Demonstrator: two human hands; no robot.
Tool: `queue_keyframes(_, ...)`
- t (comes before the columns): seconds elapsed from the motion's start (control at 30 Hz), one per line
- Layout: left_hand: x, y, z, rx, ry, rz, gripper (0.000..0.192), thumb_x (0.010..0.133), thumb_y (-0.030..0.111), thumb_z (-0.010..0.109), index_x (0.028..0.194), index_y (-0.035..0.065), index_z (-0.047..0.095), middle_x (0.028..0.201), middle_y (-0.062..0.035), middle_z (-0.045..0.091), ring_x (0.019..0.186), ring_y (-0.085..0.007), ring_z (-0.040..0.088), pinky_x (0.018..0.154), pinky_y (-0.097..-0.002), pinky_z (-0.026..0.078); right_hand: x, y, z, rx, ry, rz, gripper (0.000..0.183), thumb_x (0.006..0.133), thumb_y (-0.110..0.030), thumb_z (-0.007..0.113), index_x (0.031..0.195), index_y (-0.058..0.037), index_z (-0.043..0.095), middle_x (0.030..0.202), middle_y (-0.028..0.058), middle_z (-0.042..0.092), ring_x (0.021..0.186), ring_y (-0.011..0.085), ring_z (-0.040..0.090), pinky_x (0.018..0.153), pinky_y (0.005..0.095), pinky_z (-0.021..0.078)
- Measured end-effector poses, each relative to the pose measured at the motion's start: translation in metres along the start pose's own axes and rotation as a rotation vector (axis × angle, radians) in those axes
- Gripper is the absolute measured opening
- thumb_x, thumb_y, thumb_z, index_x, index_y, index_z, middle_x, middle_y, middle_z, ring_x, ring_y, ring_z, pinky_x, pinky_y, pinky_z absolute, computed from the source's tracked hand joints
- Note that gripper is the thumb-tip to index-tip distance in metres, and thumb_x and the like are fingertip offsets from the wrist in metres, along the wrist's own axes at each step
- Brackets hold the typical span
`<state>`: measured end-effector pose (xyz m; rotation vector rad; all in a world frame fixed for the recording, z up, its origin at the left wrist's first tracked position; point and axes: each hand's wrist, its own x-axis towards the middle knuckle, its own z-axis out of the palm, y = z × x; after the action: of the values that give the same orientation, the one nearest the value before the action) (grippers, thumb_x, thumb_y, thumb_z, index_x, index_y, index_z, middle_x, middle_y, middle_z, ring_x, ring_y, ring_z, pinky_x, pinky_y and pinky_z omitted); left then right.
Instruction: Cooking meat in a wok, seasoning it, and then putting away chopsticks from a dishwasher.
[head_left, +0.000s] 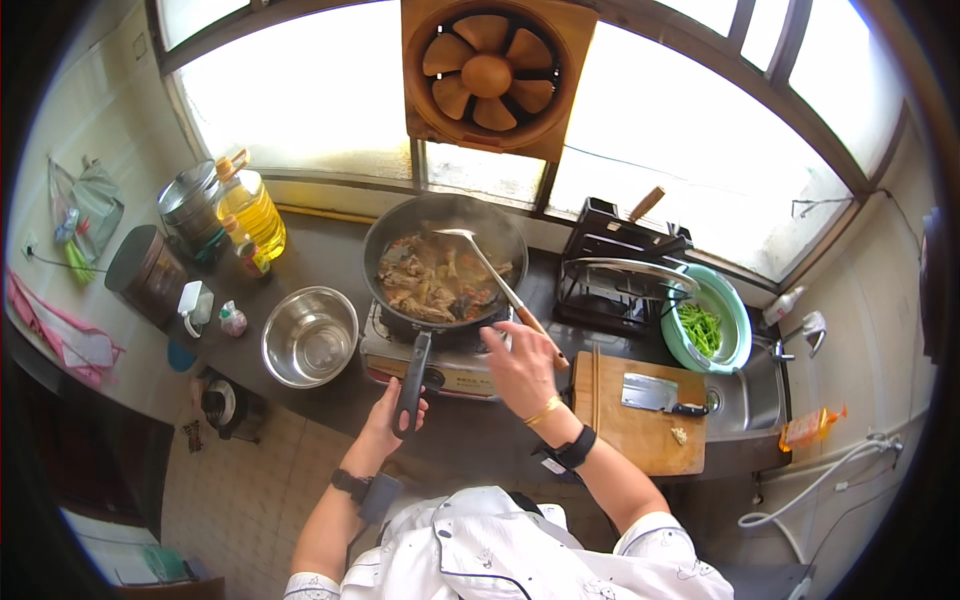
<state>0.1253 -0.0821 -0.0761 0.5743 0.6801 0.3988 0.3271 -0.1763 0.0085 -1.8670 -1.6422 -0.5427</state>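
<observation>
My left hand (394, 416) is closed around the black handle (415, 382) of a deep dark frying pan (371, 247). The pan sits on a portable gas stove (450, 379). Browned meat pieces (427, 285) with red bits lie in it, and steam rises. A metal spatula (491, 266) with a wooden handle rests in the pan, its handle sticking out over the right rim. Just left of that handle's end hovers my right hand (525, 367), slightly blurred, with its fingers apart and nothing seen in them.
A steel bowl (311, 337) stands left of the stove, with an oil bottle (259, 214) behind. To the right, a cutting board (637, 442) carries a cleaver (651, 393), chopsticks (596, 390) and chopped garlic (679, 435). Green vegetables (701, 330) fill part of a basin (739, 322) by the sink (761, 390).
</observation>
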Motion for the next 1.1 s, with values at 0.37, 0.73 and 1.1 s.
queue_keyframes(0.37,-0.006,-0.009,-0.030,0.018,0.233,-0.026,0.023,0.082,0.033,0.047,0.086,0.0103,0.049,0.080,-0.0012,0.048,0.072,-0.0134,0.045,0.068,-0.0338,0.037,0.145,-0.172,-0.030,0.151,0.211,-1.220,0.006,0.064,-0.022,0.054,0.060,-0.0181,0.057,0.074,-0.0020,0.051,0.079,0.0167,0.048,0.071,0.0328,0.0346)
queue_keyframes(0.73,-0.004,-0.037,-0.042,0.142,0.216,0.058,0.031,0.082,0.034,0.048,0.097,0.0075,0.048,0.081,-0.0020,0.054,0.067,-0.0159,0.051,0.060,-0.0340,0.044,0.186,-0.207,-0.011,0.019,-0.037,-1.115,0.015,0.069,-0.030,0.054,0.073,-0.0178,0.062,0.087,-0.0014,0.057,0.088,0.0167,0.050,0.066,0.0330,0.0342)
queue_keyframes(1.1,0.052,-0.063,-0.026,0.720,0.413,0.128,0.035,0.081,0.037,0.052,0.081,0.0034,0.044,0.066,-0.0020,0.050,0.050,-0.0052,0.044,0.040,-0.0177,0.035,0.120,-0.031,0.019,0.258,-0.216,-0.306,0.009,0.072,-0.015,0.051,0.074,-0.0086,0.057,0.074,0.0057,0.053,0.077,0.0221,0.050,0.068,0.0324,0.0390)
